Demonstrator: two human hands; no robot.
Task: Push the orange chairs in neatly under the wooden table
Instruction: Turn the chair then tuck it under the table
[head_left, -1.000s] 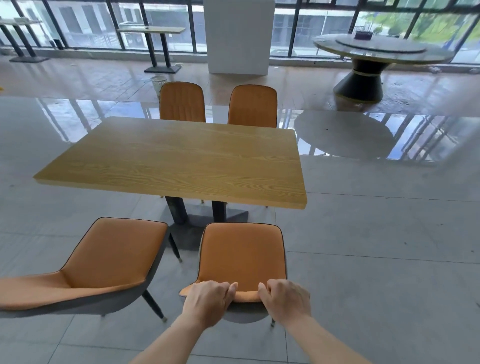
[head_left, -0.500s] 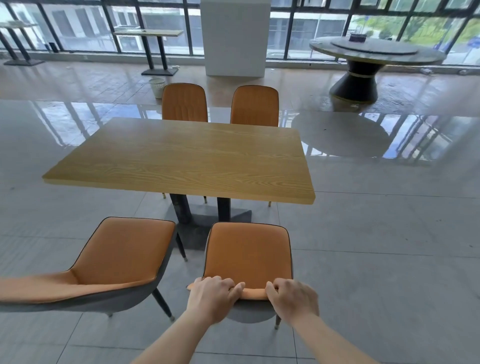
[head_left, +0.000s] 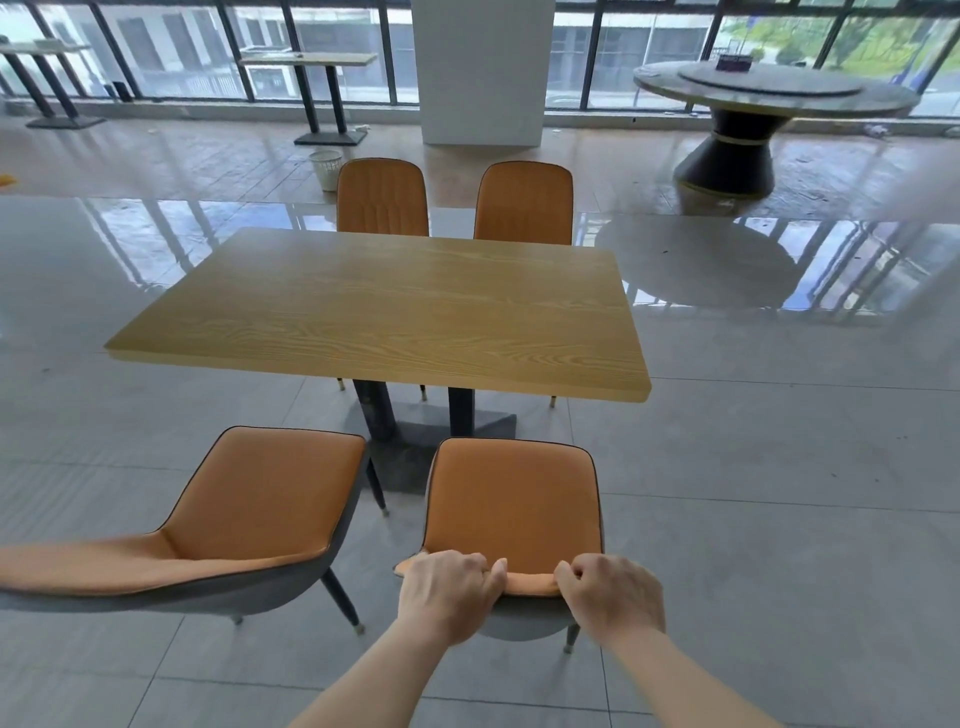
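The left hand (head_left: 447, 597) and the right hand (head_left: 613, 597) are gripping the top edge of the backrest of the centre chair (head_left: 511, 499), in the lower centre of the frame. On each hand the fingers are curling over the orange edge, pressed together. A short strip of backrest is showing between the two hands.

The centre chair is standing on the tiled floor, facing the near long edge of the wooden table (head_left: 395, 317). Its front edge is stopping short of the tabletop.

The lower-left chair (head_left: 249, 509) is standing just beside it, turned at an angle and also clear of the tabletop.

At the table's far edge, the far-left chair (head_left: 382, 197) and the far-right chair (head_left: 523, 205) are standing side by side, their backrests rising above the tabletop.

A round table (head_left: 769, 96) is standing in the upper right and a white column (head_left: 480, 73) in the upper centre.
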